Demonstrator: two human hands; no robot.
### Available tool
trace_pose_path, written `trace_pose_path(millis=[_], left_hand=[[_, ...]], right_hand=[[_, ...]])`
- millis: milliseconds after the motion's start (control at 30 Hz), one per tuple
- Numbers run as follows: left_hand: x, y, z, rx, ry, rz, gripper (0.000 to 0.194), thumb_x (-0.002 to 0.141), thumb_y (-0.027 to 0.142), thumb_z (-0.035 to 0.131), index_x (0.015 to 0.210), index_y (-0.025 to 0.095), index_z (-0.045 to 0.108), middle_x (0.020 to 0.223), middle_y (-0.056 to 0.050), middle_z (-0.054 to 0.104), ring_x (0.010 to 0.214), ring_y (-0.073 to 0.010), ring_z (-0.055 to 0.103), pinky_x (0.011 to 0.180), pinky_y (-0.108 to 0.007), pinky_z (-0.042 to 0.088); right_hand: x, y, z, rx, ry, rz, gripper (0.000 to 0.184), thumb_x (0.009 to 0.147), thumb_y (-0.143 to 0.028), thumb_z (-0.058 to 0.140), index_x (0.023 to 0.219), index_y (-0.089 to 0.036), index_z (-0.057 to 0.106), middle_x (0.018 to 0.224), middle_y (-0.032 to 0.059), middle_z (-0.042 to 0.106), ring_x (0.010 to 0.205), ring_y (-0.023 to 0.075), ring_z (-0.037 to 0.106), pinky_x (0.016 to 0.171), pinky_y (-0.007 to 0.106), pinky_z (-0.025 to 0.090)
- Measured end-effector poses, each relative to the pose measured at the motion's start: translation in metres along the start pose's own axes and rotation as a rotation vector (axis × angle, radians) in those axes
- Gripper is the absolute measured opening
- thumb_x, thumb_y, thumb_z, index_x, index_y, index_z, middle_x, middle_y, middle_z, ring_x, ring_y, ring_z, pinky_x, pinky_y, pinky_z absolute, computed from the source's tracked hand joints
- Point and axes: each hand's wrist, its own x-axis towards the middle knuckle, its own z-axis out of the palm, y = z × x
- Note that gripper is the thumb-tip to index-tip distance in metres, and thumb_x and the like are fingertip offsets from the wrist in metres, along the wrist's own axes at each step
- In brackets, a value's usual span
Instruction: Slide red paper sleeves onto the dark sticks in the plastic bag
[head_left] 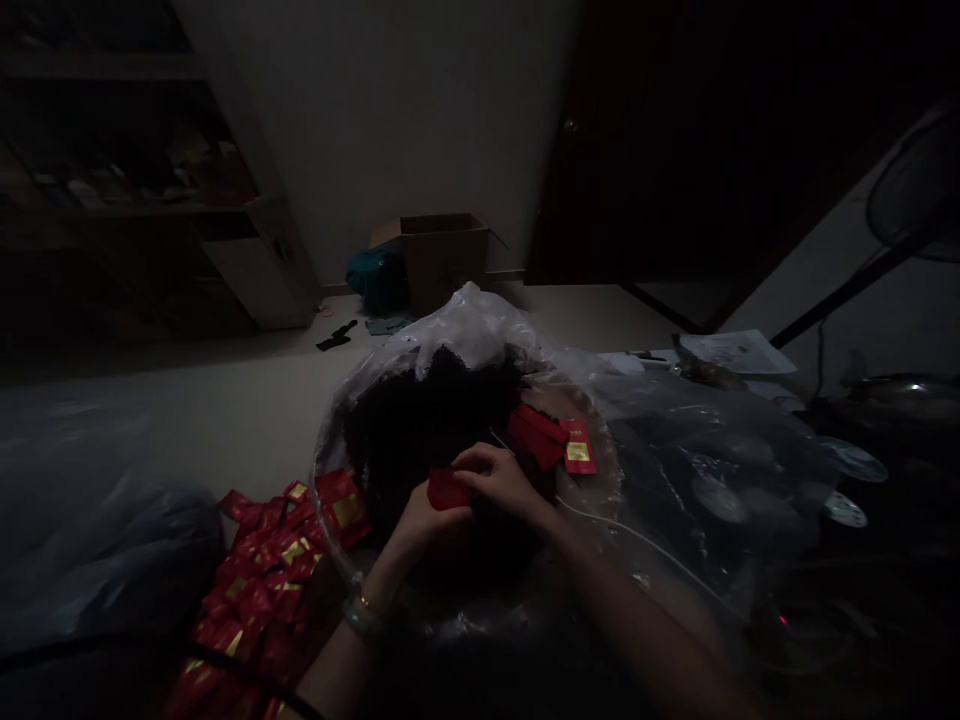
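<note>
My left hand [420, 525] is closed around a small red packet [448, 490], holding it over a heap of dark loose leaf-like material [427, 410]. At the packet's upper right edge, the bent fingers of my right hand [499, 480] are pinched together on it. A thin pale stick [501, 440] shows just behind that hand; whether the hand touches it I cannot tell. The heap lies in a round container lined with clear plastic [480, 315]. Inside its right side lie red packets [536, 435], and one with a gold label [578, 447] is beside them.
Several red and gold packets [262, 570] are piled at the left, with one larger packet [343, 508] at the container's rim. A white cable [637, 530] runs to the right. Beyond stand an open cardboard box [445, 255] and a teal bag [376, 280]. The room is dim.
</note>
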Motion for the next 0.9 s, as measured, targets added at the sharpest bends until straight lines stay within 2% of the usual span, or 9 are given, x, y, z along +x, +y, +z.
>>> trace_pose_path(millis=[100, 233, 300, 367, 467, 600, 700, 833, 900], left_hand=[[0.001, 0.001, -0.004, 0.145, -0.009, 0.052, 0.040, 0.052, 0.029, 0.078, 0.084, 0.011, 0.063, 0.070, -0.001, 0.065, 0.063, -0.0143, 0.057, 0.060, -0.024, 0.043], [-0.002, 0.014, -0.011, 0.232, -0.147, 0.128, 0.042, 0.053, 0.029, 0.076, 0.089, 0.012, 0.064, 0.074, 0.000, 0.065, 0.067, -0.0142, 0.056, 0.064, -0.024, 0.043], [-0.005, 0.020, -0.011, 0.233, -0.214, 0.137, 0.042, 0.054, 0.028, 0.076, 0.091, 0.011, 0.064, 0.075, -0.001, 0.065, 0.068, -0.0144, 0.056, 0.064, -0.024, 0.043], [-0.009, 0.024, -0.010, 0.227, -0.260, 0.132, 0.041, 0.055, 0.027, 0.075, 0.091, 0.011, 0.064, 0.076, -0.001, 0.065, 0.068, -0.0144, 0.056, 0.064, -0.024, 0.043], [-0.013, 0.026, -0.007, 0.211, -0.325, 0.098, 0.040, 0.056, 0.026, 0.074, 0.091, 0.011, 0.063, 0.077, -0.001, 0.065, 0.069, -0.0143, 0.055, 0.065, -0.024, 0.044], [-0.014, 0.027, -0.006, 0.254, -0.308, 0.108, 0.040, 0.056, 0.023, 0.072, 0.093, 0.012, 0.063, 0.079, -0.001, 0.065, 0.070, -0.0146, 0.055, 0.065, -0.024, 0.044], [-0.012, 0.026, -0.007, 0.279, -0.272, 0.141, 0.038, 0.057, 0.021, 0.071, 0.093, 0.012, 0.063, 0.079, -0.001, 0.065, 0.070, -0.0142, 0.055, 0.065, -0.024, 0.044], [-0.009, 0.024, -0.009, 0.300, -0.235, 0.169, 0.033, 0.057, 0.021, 0.070, 0.087, 0.012, 0.061, 0.076, 0.000, 0.063, 0.067, -0.0127, 0.053, 0.063, -0.022, 0.043], [-0.008, 0.023, -0.010, 0.308, -0.230, 0.166, 0.032, 0.058, 0.023, 0.070, 0.086, 0.011, 0.060, 0.075, 0.000, 0.062, 0.066, -0.0121, 0.053, 0.061, -0.022, 0.043]], right_hand=[[0.001, -0.009, -0.016, -0.121, -0.169, -0.102, 0.017, 0.075, -0.028, 0.068, 0.090, -0.021, 0.071, 0.088, 0.0031, 0.066, 0.082, 0.0157, 0.060, 0.074, 0.028, 0.048], [0.004, -0.022, -0.033, -0.223, -0.475, -0.187, 0.026, 0.073, -0.032, 0.071, 0.097, -0.022, 0.071, 0.089, 0.0021, 0.066, 0.078, 0.0151, 0.060, 0.069, 0.024, 0.046], [0.006, -0.026, -0.034, -0.268, -0.591, -0.190, 0.028, 0.068, -0.032, 0.074, 0.094, -0.022, 0.072, 0.084, -0.0004, 0.067, 0.073, 0.0143, 0.059, 0.065, 0.022, 0.044], [0.008, -0.029, -0.033, -0.305, -0.654, -0.155, 0.023, 0.064, -0.032, 0.076, 0.084, -0.021, 0.073, 0.071, -0.0034, 0.066, 0.063, 0.0121, 0.056, 0.059, 0.021, 0.040], [0.012, -0.030, -0.030, -0.353, -0.716, -0.094, 0.019, 0.058, -0.032, 0.079, 0.069, -0.018, 0.071, 0.054, -0.0065, 0.058, 0.049, 0.0080, 0.046, 0.050, 0.019, 0.033], [0.014, -0.033, -0.030, -0.356, -0.773, -0.034, 0.018, 0.066, -0.034, 0.072, 0.074, -0.018, 0.070, 0.058, -0.0062, 0.059, 0.049, 0.0072, 0.047, 0.046, 0.018, 0.031], [0.014, -0.036, -0.028, -0.363, -0.751, -0.023, 0.014, 0.068, -0.027, 0.069, 0.079, -0.018, 0.069, 0.061, -0.0058, 0.060, 0.050, 0.0077, 0.050, 0.045, 0.017, 0.032], [0.014, -0.039, -0.024, -0.461, -0.721, -0.018, 0.005, 0.067, -0.021, 0.068, 0.067, -0.017, 0.065, 0.054, -0.0066, 0.054, 0.047, 0.0067, 0.047, 0.042, 0.017, 0.029], [0.014, -0.039, -0.024, -0.413, -0.712, 0.037, 0.008, 0.067, -0.022, 0.067, 0.066, -0.017, 0.062, 0.053, -0.0070, 0.053, 0.047, 0.0068, 0.048, 0.042, 0.016, 0.030]])
